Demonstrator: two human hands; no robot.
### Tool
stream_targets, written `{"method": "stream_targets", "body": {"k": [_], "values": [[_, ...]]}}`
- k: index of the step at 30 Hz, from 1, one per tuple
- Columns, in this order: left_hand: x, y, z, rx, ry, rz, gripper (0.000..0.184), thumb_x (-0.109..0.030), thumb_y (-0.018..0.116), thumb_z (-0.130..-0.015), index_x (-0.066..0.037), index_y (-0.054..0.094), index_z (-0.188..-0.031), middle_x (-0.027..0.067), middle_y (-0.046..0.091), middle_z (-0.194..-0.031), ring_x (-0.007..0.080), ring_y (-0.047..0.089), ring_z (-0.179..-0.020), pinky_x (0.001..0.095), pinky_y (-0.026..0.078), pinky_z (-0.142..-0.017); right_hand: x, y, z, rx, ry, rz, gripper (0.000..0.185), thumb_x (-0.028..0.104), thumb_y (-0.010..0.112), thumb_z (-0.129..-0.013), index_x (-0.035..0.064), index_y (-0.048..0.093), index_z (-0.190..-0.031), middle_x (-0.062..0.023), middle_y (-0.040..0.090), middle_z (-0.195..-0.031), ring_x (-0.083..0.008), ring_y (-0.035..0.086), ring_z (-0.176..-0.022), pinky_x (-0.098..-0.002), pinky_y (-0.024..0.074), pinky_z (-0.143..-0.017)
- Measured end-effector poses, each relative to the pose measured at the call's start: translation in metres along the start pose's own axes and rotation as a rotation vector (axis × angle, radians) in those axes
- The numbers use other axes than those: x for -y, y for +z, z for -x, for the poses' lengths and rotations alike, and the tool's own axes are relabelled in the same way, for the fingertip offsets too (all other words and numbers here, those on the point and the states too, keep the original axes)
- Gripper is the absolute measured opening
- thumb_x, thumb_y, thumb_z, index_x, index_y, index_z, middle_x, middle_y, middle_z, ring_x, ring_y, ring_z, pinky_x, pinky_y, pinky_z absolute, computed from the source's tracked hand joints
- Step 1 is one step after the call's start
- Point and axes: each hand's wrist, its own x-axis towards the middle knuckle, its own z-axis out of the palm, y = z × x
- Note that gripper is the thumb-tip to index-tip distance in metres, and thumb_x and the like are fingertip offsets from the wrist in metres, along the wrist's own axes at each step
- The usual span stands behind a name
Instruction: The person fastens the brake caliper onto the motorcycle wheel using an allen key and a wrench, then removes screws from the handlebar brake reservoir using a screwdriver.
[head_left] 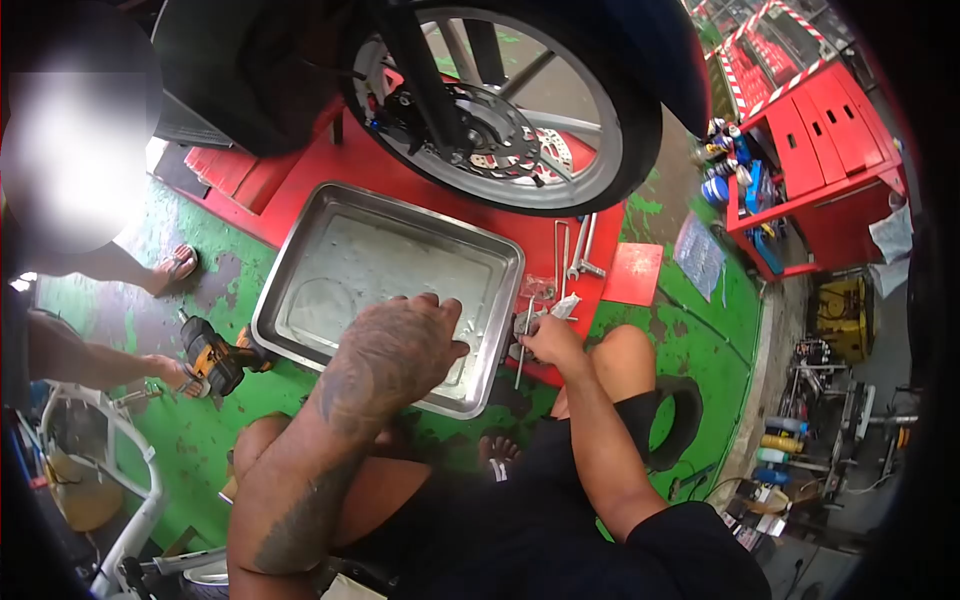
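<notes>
My left hand [400, 340], with a tattooed back, hovers over the near right part of a shallow metal tray [390, 205]. Its thumb stands apart from the loosely bent fingers, whose tips are partly hidden; I see nothing held. The tray has a wet-looking, pale bottom. Just right of the tray, my right hand [555, 343] has its fingers pinched at a thin metal rod [519, 372], beside a small dark grey part. A crumpled white scrap [566, 306] lies close to the fingers.
A motorcycle front wheel [628, 140] stands above the red platform [330, 160]. Several wrenches [575, 262] lie right of the tray. A yellow-black power tool [222, 358] rests left, near another person's feet [178, 268]. A red tool cabinet [820, 140] stands right; a loose tyre [684, 430] lies nearby.
</notes>
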Motion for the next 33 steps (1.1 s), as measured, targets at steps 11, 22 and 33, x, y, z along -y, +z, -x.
{"method": "stream_targets", "body": {"k": [11, 22, 33], "values": [[0.009, -0.008, -0.027, 0.092, -0.024, -0.016, 0.044, -0.04, 0.063, -0.101, -0.003, 0.061, -0.125, 0.0197, 0.069, -0.116, 0.0387, 0.066, -0.113, 0.0494, 0.053, -0.096, -0.02, -0.081, -0.06, -0.328, 0.074, 0.199, 0.034, 0.037, 0.074, -0.088, 0.0122, 0.077, -0.112, -0.0151, 0.076, -0.11, -0.0351, 0.072, -0.105, -0.0496, 0.0569, -0.09], [0.014, 0.001, -0.035, 0.133, -0.023, -0.029, 0.043, -0.04, 0.063, -0.1, -0.003, 0.063, -0.122, 0.0203, 0.07, -0.116, 0.0391, 0.067, -0.112, 0.049, 0.054, -0.096, -0.015, -0.092, -0.092, -0.482, -0.069, 0.225, 0.026, 0.035, 0.074, -0.091, 0.0195, 0.077, -0.112, -0.0108, 0.076, -0.108, -0.0333, 0.073, -0.102, -0.0489, 0.0573, -0.087], [0.024, 0.005, -0.045, 0.078, 0.04, -0.048, 0.041, -0.04, 0.064, -0.1, -0.004, 0.064, -0.12, 0.0195, 0.07, -0.114, 0.0395, 0.068, -0.109, 0.0498, 0.054, -0.093, -0.059, 0.027, -0.005, -0.279, -0.393, 0.258, 0.053, 0.03, 0.082, -0.079, 0.0038, 0.065, -0.122, -0.0224, 0.071, -0.107, -0.0423, 0.071, -0.095, -0.0523, 0.0574, -0.085]]}}
